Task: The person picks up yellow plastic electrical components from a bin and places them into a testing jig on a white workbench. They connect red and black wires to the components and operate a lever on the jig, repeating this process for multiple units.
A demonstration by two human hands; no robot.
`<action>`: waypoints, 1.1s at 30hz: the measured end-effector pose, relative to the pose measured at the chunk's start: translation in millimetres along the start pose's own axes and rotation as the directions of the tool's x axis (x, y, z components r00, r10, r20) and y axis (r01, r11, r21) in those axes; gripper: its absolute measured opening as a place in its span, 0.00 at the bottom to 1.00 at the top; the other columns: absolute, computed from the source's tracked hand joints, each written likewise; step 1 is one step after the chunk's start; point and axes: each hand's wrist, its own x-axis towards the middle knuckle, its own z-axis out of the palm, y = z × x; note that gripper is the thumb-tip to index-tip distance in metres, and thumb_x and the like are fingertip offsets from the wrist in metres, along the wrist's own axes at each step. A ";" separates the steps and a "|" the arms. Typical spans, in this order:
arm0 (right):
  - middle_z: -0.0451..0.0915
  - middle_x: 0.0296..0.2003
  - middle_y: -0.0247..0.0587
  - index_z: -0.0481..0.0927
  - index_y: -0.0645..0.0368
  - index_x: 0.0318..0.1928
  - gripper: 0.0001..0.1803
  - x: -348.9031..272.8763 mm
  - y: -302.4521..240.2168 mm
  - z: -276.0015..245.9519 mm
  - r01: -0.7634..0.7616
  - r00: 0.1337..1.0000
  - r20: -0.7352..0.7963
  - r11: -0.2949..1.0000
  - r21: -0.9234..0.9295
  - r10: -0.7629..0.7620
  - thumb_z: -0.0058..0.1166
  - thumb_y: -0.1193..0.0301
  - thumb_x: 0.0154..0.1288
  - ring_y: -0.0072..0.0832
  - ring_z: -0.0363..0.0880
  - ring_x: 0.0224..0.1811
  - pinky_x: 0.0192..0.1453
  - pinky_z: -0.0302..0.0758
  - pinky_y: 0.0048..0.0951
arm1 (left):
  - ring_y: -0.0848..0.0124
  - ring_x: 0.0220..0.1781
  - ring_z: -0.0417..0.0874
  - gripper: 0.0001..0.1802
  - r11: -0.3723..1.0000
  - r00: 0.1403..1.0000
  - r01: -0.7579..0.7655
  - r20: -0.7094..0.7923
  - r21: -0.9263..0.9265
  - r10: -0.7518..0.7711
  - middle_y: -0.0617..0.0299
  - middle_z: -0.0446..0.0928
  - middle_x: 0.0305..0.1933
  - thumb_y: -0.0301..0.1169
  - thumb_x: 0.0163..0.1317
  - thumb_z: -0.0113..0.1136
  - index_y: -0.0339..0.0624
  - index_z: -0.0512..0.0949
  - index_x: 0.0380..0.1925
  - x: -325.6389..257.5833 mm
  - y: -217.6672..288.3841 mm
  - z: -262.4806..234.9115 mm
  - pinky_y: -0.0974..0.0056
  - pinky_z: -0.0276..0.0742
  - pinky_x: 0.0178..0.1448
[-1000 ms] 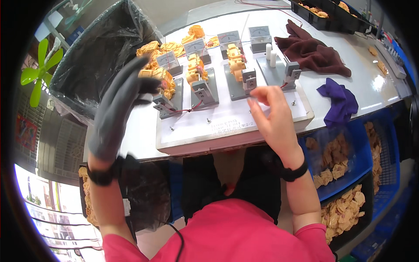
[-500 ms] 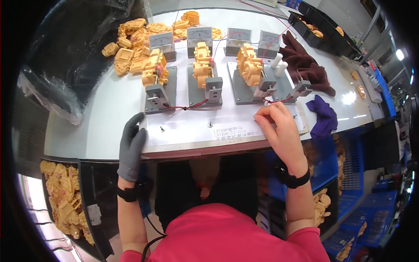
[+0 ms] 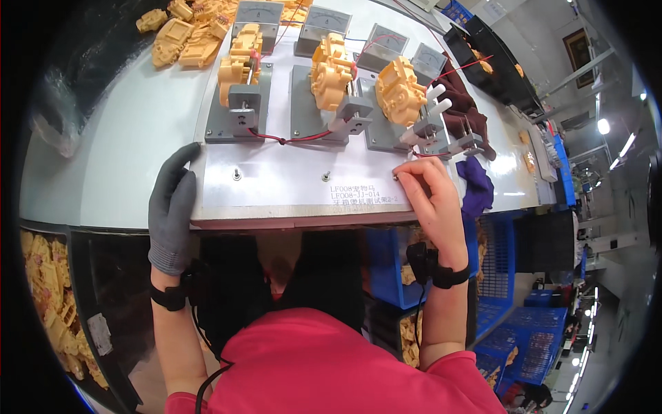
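My left hand (image 3: 172, 203), in a grey glove, lies along the left edge of a white test board (image 3: 269, 196), its fingers stretched out and holding nothing. My bare right hand (image 3: 438, 200) is at the board's front right, thumb and forefinger pinched at a small metal toggle switch (image 3: 396, 177). Two similar switches, one on the left (image 3: 236, 174) and one in the middle (image 3: 326, 176), stand free of both hands. Behind them, three yellow plastic gear housings, left (image 3: 238, 69), middle (image 3: 331, 76) and right (image 3: 400, 93), sit on grey stands with red wires.
Several dial meters (image 3: 255, 17) line the board's back. Loose yellow housings (image 3: 186, 41) are piled at the back left, and more fill a bin (image 3: 55, 297) below left. A brown cloth (image 3: 476, 121) and a purple cloth (image 3: 477, 186) lie right. Blue crates (image 3: 527, 338) stand below right.
The view has shifted, so the board sits higher and turned in the picture. My right fingertips now show at the right-hand switch. My left hand remains at the board's left edge.
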 end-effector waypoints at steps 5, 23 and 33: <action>0.79 0.41 0.39 0.79 0.64 0.46 0.08 2.7 -1.6 -18.7 -0.157 0.976 0.161 0.985 0.073 0.144 0.53 0.74 0.70 0.26 0.78 0.42 0.48 0.74 0.25 | 0.69 0.60 0.72 0.23 0.999 0.999 -0.030 0.012 0.010 0.030 0.53 0.75 0.59 0.31 0.68 0.47 0.31 0.71 0.60 0.1 1.0 -0.6 0.66 0.65 0.66; 0.82 0.39 0.37 0.80 0.57 0.48 0.20 170.9 -73.8 -47.1 0.041 0.598 0.710 0.870 -0.491 0.372 0.58 0.57 0.62 0.26 0.79 0.43 0.51 0.73 0.27 | 0.83 0.28 0.63 0.19 1.000 1.000 0.009 -0.010 0.011 -0.009 0.73 0.68 0.27 0.25 0.63 0.54 0.37 0.78 0.54 0.9 -3.7 -3.5 0.74 0.63 0.34; 0.82 0.39 0.37 0.78 0.57 0.56 0.19 157.7 -68.2 -61.3 0.022 0.733 0.621 0.903 -0.429 0.277 0.59 0.64 0.67 0.21 0.80 0.42 0.47 0.76 0.22 | 0.83 0.29 0.63 0.19 1.000 1.000 0.018 0.009 -0.001 -0.018 0.72 0.67 0.27 0.25 0.63 0.54 0.37 0.77 0.55 2.6 -0.4 -4.6 0.74 0.64 0.36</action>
